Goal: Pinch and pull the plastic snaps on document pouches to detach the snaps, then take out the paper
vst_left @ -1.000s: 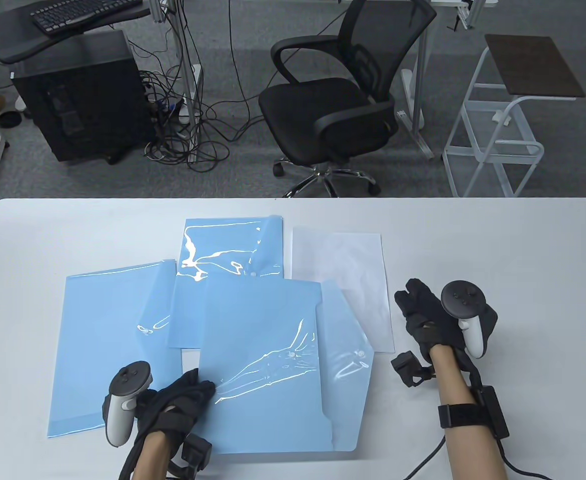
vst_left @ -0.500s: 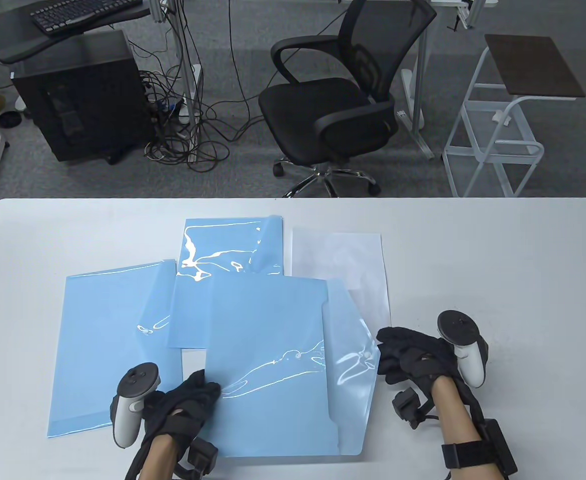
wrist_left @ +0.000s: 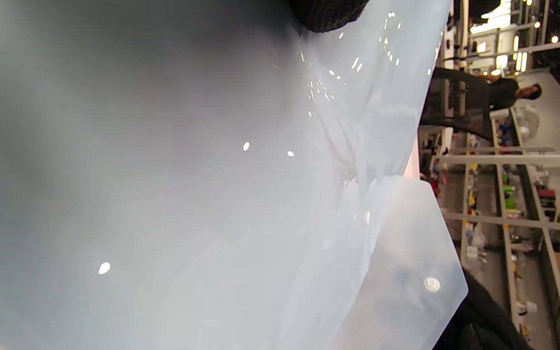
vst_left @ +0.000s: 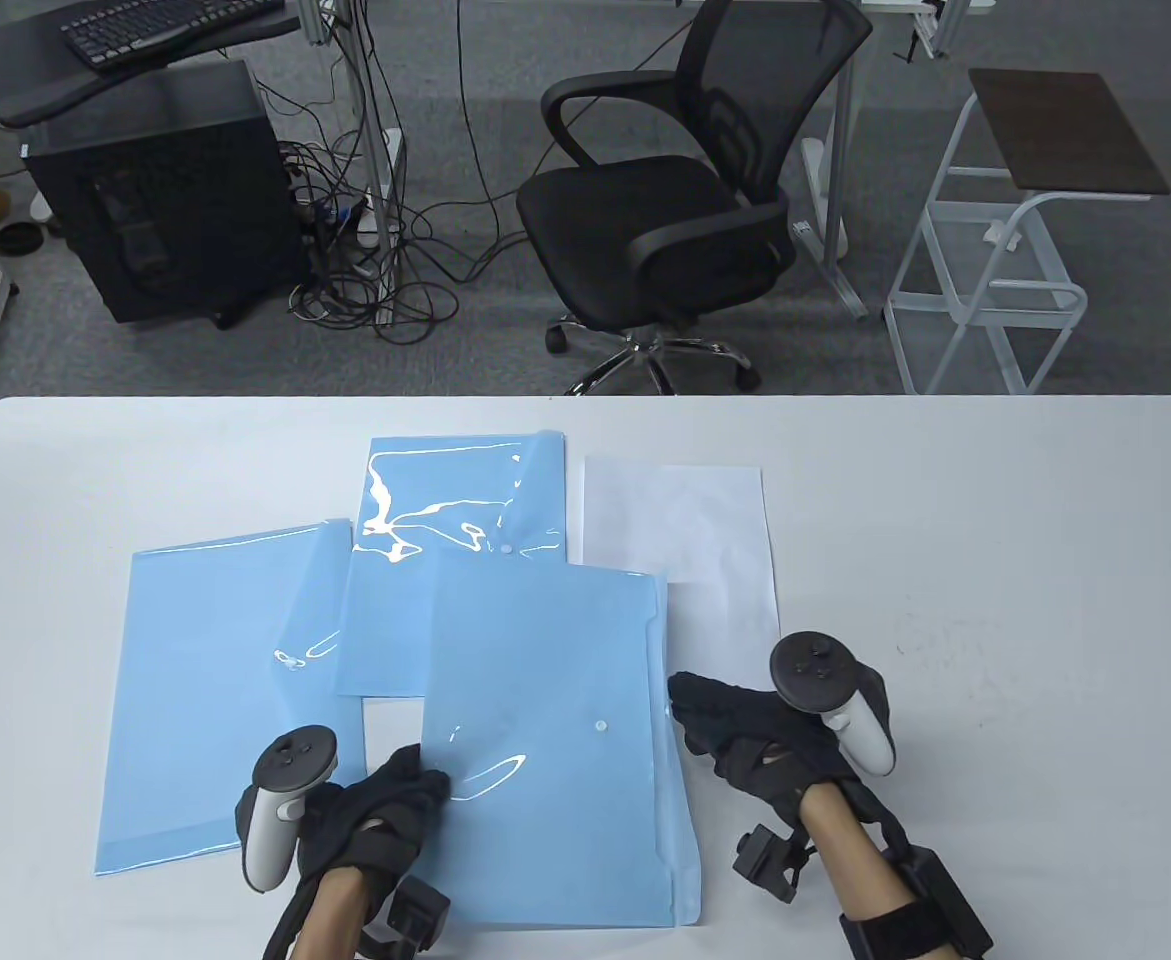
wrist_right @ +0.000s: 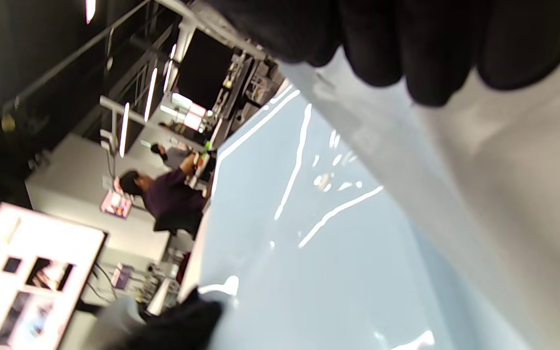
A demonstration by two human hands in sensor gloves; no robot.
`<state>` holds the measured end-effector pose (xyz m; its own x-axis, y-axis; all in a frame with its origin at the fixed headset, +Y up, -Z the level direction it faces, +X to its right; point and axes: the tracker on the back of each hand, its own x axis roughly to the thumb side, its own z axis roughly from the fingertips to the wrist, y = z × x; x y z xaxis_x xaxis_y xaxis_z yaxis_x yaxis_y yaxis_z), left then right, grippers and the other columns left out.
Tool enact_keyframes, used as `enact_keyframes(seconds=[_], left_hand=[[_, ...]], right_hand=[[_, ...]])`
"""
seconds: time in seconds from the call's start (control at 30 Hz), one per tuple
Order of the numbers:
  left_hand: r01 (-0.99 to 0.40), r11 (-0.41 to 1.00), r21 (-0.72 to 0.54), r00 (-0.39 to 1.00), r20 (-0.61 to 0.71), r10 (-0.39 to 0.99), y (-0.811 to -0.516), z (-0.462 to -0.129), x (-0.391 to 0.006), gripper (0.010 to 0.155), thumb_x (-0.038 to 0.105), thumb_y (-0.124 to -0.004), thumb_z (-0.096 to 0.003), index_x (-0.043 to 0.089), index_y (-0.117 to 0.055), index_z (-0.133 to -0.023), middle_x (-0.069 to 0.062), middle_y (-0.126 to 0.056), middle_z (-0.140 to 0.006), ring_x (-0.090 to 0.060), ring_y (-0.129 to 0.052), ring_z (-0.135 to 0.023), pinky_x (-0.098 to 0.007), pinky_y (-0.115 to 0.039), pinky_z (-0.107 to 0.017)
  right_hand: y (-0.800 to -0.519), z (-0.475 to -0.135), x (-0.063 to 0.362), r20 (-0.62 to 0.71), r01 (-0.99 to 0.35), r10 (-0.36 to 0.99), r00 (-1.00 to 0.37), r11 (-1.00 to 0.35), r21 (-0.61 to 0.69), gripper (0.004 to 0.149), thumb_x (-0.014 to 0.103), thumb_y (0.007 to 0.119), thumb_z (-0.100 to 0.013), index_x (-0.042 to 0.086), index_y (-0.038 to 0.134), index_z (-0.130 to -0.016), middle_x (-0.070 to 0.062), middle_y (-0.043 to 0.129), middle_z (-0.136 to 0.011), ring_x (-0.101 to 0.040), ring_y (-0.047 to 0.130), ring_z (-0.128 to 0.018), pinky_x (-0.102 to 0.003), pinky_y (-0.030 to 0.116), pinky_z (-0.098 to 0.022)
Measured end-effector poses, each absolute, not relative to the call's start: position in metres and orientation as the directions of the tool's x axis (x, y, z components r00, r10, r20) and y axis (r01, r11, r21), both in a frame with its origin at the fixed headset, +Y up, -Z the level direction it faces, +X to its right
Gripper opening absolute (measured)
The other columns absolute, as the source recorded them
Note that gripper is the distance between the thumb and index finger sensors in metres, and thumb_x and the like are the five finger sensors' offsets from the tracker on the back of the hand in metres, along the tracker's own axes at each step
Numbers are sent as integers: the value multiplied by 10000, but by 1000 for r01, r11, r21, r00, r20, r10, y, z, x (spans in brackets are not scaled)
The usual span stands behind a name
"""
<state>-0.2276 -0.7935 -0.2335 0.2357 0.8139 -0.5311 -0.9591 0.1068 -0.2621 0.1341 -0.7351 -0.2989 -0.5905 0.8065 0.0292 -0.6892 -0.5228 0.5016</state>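
Note:
The front blue pouch (vst_left: pixel 545 790) lies at the table's near middle, its body snap (vst_left: pixel 600 725) uncovered. Its flap (vst_left: pixel 680 800) stands up edge-on along the right side. My right hand (vst_left: pixel 695 705) pinches the flap's edge. In the left wrist view the raised flap (wrist_left: pixel 396 253) shows its own snap (wrist_left: pixel 431 284) near a dark glove. My right fingers (wrist_right: pixel 426 48) hang over the translucent flap in the right wrist view. My left hand (vst_left: pixel 407 785) presses flat on the pouch's left edge. A white sheet of paper (vst_left: pixel 685 540) lies behind the right hand.
A second blue pouch (vst_left: pixel 215 700) lies at the left and a third (vst_left: pixel 455 490) at the back, both partly overlapped. Beyond the table's far edge stand an office chair (vst_left: pixel 665 220), a computer tower (vst_left: pixel 165 200) and a white rack (vst_left: pixel 995 260).
My right hand came down and left from beside the paper, took the open flap and swung it up off the table toward the pouch body. The pouch slid slightly right with my left hand.

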Motion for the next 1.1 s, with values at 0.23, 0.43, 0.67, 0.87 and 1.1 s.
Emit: enact_keyframes(seconds=[0.23, 0.43, 0.67, 0.87, 1.1], left_hand=[[-955, 133, -264, 260, -537, 803, -795, -234, -227, 463, 252, -629, -604, 151, -557, -1051, -43, -853, -924, -251, -1020, -635, -401, -888, -471], [-953, 148, -266, 275, -545, 792, -795, -233, -227, 467, 254, -631, -606, 146, -555, -1054, -60, -845, -942, -266, -1017, -660, -411, -886, -480], [-951, 154, -269, 283, -549, 786, -795, -234, -226, 469, 254, -632, -608, 140, -554, -1057, -68, -843, -949, -274, -1014, -676, -415, -885, -490], [-946, 177, -272, 303, -545, 782, -794, -234, -224, 471, 253, -632, -608, 141, -551, -1058, -61, -844, -946, -264, -1014, -672, -410, -886, -493], [-945, 178, -275, 306, -546, 780, -794, -235, -224, 472, 254, -632, -608, 136, -551, -1058, -57, -841, -948, -261, -1013, -675, -409, -885, -496]], right_hand=[[-746, -290, 87, 208, -426, 594, -777, -740, 520, 610, 207, 670, -580, 9, 461, -1117, -377, 382, -1158, -675, 464, -964, -800, 518, -580], [-762, -289, 66, 289, -258, 442, -849, -825, 503, 618, 217, 670, -581, 29, 439, -1122, -359, 314, -1158, -679, 386, -972, -821, 460, -586], [-777, -285, 57, 326, -170, 372, -869, -843, 510, 628, 241, 668, -587, 79, 401, -1132, -373, 263, -1151, -698, 337, -965, -835, 424, -586], [-784, -284, 52, 334, -139, 347, -877, -846, 514, 630, 237, 667, -587, 56, 394, -1126, -383, 240, -1142, -706, 288, -950, -841, 388, -578], [-785, -286, 43, 343, -93, 313, -886, -843, 529, 603, 208, 681, -574, 0, 393, -1060, -409, 241, -1121, -739, 273, -915, -841, 377, -564]])
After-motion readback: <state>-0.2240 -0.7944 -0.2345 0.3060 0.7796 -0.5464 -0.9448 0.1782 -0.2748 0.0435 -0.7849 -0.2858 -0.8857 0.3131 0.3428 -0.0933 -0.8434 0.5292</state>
